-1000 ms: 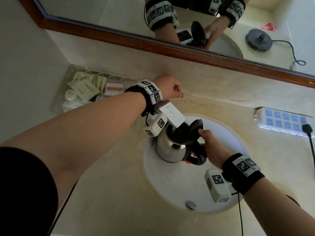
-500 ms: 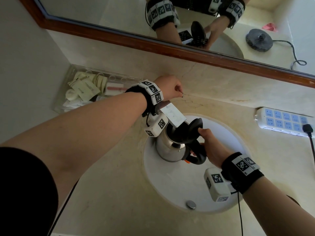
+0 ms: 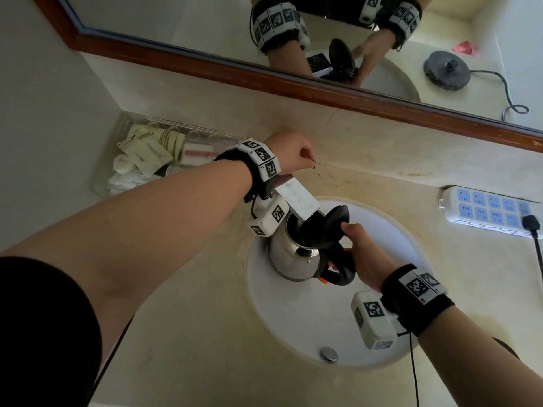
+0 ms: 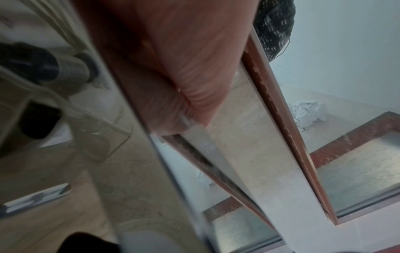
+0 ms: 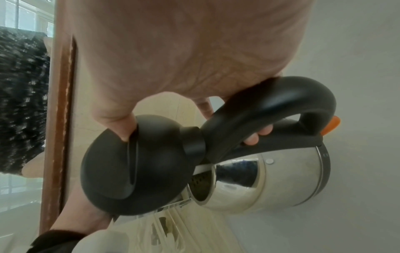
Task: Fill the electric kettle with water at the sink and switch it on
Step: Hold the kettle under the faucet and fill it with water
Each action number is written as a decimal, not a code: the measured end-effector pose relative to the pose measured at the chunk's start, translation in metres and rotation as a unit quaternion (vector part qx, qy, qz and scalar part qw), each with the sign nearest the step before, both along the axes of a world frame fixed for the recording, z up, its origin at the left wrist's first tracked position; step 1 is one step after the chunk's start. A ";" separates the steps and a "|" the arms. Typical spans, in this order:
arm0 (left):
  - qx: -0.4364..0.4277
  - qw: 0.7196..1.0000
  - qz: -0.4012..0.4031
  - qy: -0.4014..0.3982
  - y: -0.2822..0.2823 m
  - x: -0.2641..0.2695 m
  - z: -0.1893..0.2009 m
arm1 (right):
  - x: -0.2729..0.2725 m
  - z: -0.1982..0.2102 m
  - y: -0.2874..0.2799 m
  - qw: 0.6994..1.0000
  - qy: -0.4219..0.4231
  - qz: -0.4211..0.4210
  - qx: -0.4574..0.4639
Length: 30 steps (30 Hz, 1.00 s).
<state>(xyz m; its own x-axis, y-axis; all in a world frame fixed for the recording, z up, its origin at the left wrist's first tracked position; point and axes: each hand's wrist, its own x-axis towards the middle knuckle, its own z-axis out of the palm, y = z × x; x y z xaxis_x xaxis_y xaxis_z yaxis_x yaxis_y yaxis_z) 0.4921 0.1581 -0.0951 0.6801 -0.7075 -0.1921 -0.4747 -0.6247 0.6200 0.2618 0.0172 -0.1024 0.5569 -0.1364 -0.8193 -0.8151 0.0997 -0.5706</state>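
A steel electric kettle (image 3: pixel 289 259) with a black handle is held low over the white sink (image 3: pixel 323 318), its mouth under the flat faucet spout (image 3: pixel 298 198). My right hand (image 3: pixel 361 254) grips the kettle handle (image 5: pixel 270 106), and its thumb props the black lid (image 5: pixel 134 164) open. An orange switch (image 5: pixel 331 126) sits at the handle's base. My left hand (image 3: pixel 291 154) is behind the spout, fingers curled round the thin metal faucet lever (image 4: pixel 194 130). I cannot tell whether water is running.
A clear tray of toiletries (image 3: pixel 152 154) stands at the back left of the counter. A white power strip (image 3: pixel 487 211) with a black plug lies at the right. The mirror reflects the kettle's round base (image 3: pixel 446 70). A drain plug (image 3: pixel 329 354) sits near the sink's front.
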 end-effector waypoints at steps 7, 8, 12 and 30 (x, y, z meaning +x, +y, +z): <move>-0.011 1.000 0.006 0.020 0.003 0.000 0.002 | -0.001 -0.002 -0.001 1.000 -0.008 0.000 0.006; -0.012 1.000 0.005 0.019 0.003 -0.001 0.002 | -0.001 -0.003 -0.001 1.000 -0.006 0.000 0.005; -0.010 1.000 0.001 0.013 0.003 -0.001 0.003 | -0.001 -0.007 -0.004 1.000 -0.003 0.011 0.009; -0.002 0.997 0.016 0.080 0.006 -0.008 0.021 | 0.001 -0.011 -0.004 1.000 0.001 -0.013 0.020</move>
<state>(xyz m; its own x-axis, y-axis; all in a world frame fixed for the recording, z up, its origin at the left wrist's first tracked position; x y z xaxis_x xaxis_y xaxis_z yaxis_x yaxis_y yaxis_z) 0.4844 0.1639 -0.0740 0.6624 -0.6875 -0.2976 -0.3494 -0.6349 0.6890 0.2624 0.0131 -0.1132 0.5516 -0.1190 -0.8256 -0.8132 0.1436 -0.5640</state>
